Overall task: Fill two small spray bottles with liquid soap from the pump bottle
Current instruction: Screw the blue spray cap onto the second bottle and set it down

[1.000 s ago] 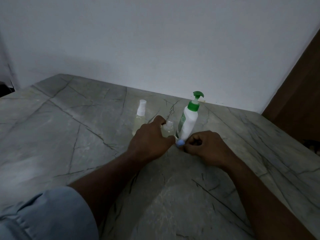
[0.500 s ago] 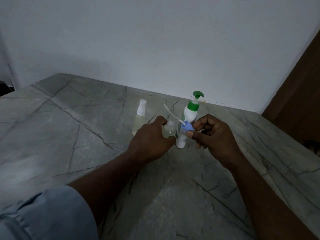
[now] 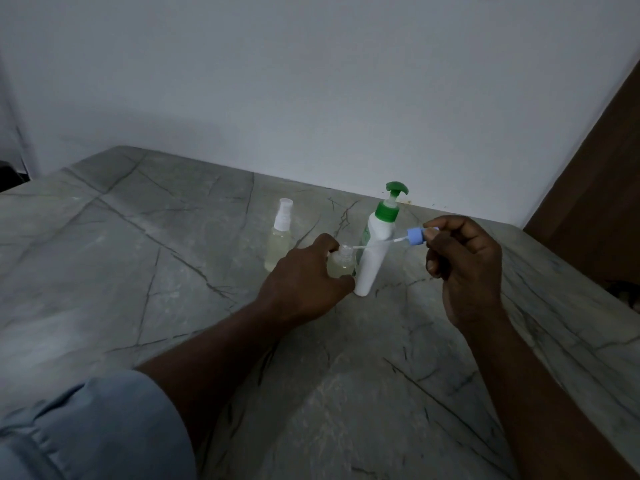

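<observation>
A white pump bottle (image 3: 374, 251) with a green pump head stands on the grey marble table (image 3: 145, 271). Just left of it is a small clear spray bottle (image 3: 341, 263) with pale yellowish liquid and an open neck; my left hand (image 3: 304, 285) grips it on the table. My right hand (image 3: 464, 265) pinches its blue spray cap (image 3: 415, 236), held sideways to the right of the pump bottle. The cap's thin white tube crosses in front of the pump bottle, its tip near the open neck. A second small spray bottle (image 3: 278, 237), white cap on and holding pale liquid, stands further left.
A white wall (image 3: 311, 81) rises behind the table's far edge. A brown wooden panel (image 3: 599, 188) stands at the right. My light blue sleeve (image 3: 86, 431) shows at the lower left.
My right hand picked the blue spray cap up from the table by the pump bottle's base, then carried it up and to the right. My left hand stayed on the small bottle.
</observation>
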Demonstrator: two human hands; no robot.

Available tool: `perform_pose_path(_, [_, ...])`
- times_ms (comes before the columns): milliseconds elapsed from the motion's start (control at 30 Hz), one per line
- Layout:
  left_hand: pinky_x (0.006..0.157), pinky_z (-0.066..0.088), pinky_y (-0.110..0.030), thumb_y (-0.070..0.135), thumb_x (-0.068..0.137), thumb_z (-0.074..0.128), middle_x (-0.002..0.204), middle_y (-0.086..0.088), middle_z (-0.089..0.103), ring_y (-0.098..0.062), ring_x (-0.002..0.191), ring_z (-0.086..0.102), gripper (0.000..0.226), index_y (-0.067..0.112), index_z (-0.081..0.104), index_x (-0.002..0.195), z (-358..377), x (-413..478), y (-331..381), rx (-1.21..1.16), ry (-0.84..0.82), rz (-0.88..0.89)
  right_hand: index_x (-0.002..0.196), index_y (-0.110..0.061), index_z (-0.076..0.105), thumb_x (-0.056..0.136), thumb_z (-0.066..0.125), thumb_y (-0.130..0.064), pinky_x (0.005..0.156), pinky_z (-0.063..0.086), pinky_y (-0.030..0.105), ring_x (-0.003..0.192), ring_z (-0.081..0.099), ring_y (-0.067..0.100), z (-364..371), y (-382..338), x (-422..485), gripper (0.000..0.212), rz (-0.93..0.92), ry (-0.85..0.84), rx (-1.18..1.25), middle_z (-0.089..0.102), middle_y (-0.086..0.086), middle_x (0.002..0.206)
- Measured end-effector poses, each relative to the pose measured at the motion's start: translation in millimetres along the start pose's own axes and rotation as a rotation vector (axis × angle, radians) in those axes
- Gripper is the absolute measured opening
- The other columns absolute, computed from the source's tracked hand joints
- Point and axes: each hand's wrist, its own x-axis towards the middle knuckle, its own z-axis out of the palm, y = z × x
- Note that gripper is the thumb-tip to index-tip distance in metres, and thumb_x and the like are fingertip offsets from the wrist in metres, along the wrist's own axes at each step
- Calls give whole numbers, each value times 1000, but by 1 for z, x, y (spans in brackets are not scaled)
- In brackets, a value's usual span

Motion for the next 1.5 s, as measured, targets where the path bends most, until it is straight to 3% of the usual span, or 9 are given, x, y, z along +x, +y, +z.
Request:
perform_pose_path(133, [74, 58, -36, 47, 82, 73, 97, 9, 67, -8, 81, 64, 41, 33, 53, 115, 2, 0, 0, -9, -28, 38, 91, -9, 69, 86, 64, -12, 44, 38, 20, 46, 46, 11, 3, -3, -2, 7, -39, 13, -35, 62, -8, 64])
perform_pose_path(400, [74, 59, -38, 54, 81, 72, 97, 11, 68, -5, 80, 64, 46, 36, 51, 118, 3, 0, -2, -7, -60, 64, 95, -10, 71, 94, 63, -5, 45, 35, 23, 49, 45, 12, 1, -6, 1, 10, -40, 68, 94, 65, -2, 74])
perform_pose_path(1000, [71, 58, -37, 55, 81, 72, 93, 13, 66, -2, 72, 64, 42, 38, 51, 113, 3, -2, -1, -10, -85, 91, 92, -12, 71, 89, 65, -11, 45, 38, 20, 49, 44, 13, 5, -2, -3, 8, -44, 33, 7, 64, -3, 73])
perform_pose_path(1233, [78, 59, -39, 52, 82, 74, 111, 7, 69, -11, 88, 66, 53, 34, 50, 125, 5, -3, 4, 3, -125, 117, 101, -18, 75, 89, 69, -15, 49, 43, 19, 54, 52, 9, 12, 0, -8, 13, -60, -54, -91, 69, 4, 80])
perform_pose_path(1333, [78, 59, -38, 50, 84, 74, 108, 6, 69, -10, 87, 66, 48, 31, 53, 123, 4, -3, 6, -3, -139, 122, 104, -20, 75, 90, 73, -11, 55, 48, 19, 64, 61, 5, 19, 7, -13, 16, -77, -159, -206, 73, 3, 89])
perform_pose_path(1400, [76, 59, -39, 48, 84, 74, 99, 8, 69, -9, 82, 66, 40, 29, 55, 115, 4, -3, 7, -15, -132, 126, 108, -18, 76, 91, 75, -12, 59, 53, 25, 71, 67, 11, 20, 14, -16, 18, -100, -226, -292, 75, 0, 94])
perform_pose_path(1500, [74, 59, -40, 49, 83, 73, 95, 7, 70, -8, 77, 66, 38, 27, 56, 109, 5, -4, 7, -10, -113, 129, 113, -24, 74, 90, 75, -32, 57, 58, 43, 70, 69, 23, 21, 19, -18, 24, -156, -282, -380, 76, -6, 98])
